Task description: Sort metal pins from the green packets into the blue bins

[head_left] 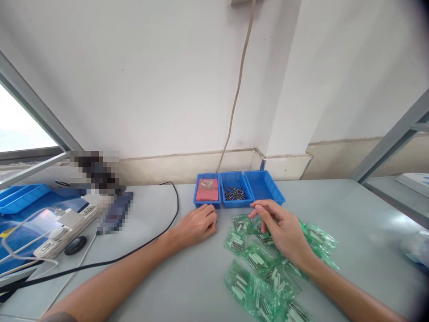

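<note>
My left hand (197, 225) rests on the grey table (351, 214) just in front of the left blue bin (207, 191), its fingers curled loosely under with nothing visible in them. My right hand (284, 230) hovers over a spread of several green plastic packets (258, 261) holding small metal parts; its fingers are bent and apart, the fingertips near a packet (241, 222) at the front of the pile. Three small blue bins stand side by side at the back: the left one holds a red pad, the middle bin (235, 193) holds dark metal pins, the right bin (266, 185) looks bare.
A black cable (144, 243) curves across the table on the left. A white power strip (63, 226) with plugs lies at the far left beside a blue tray (20, 194). The white wall and a hanging beige cord (236, 94) stand behind the bins.
</note>
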Demonstrator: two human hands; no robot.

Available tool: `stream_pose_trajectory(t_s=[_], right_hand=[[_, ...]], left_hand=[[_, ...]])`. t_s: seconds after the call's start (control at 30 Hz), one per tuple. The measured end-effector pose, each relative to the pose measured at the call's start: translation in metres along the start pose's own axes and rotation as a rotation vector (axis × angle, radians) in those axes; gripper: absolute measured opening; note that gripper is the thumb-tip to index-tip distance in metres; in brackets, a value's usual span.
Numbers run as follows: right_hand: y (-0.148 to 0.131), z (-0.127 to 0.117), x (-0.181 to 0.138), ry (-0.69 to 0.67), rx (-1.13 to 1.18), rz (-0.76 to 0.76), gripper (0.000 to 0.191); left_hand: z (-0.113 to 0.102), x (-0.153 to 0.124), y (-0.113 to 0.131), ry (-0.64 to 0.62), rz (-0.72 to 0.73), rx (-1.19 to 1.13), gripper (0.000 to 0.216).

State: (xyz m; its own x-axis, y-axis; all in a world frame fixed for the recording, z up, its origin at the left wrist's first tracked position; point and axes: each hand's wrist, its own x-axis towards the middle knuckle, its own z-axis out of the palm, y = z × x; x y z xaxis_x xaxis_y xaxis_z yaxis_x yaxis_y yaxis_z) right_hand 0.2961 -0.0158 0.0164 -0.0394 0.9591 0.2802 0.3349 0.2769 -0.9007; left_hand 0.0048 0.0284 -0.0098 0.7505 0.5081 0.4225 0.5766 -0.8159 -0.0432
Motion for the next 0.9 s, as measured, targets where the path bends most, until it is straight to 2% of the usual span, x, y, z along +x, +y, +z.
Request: stream_pose_trajectory(t_s=[0.3, 0.63, 0.9], right_hand=[[-0.0012, 0.0044, -0.0022, 0.004, 0.006, 0.023, 0.035], [-0.0019, 0.0058, -0.0035, -0.011, 0.063, 0.047, 0.037], [-0.0050, 0.0067, -0.0049, -0.030, 0.097, 0.087, 0.037]], left_hand=[[-0.0037, 0.0025, 0.0018, 0.009, 0.037, 0.099, 0.024], [-0.0074, 0.0051, 0.0035, -0.004, 0.037, 0.033, 0.025], [-0.0032, 0.0031, 0.0029, -0.016, 0.030, 0.091, 0.026]])
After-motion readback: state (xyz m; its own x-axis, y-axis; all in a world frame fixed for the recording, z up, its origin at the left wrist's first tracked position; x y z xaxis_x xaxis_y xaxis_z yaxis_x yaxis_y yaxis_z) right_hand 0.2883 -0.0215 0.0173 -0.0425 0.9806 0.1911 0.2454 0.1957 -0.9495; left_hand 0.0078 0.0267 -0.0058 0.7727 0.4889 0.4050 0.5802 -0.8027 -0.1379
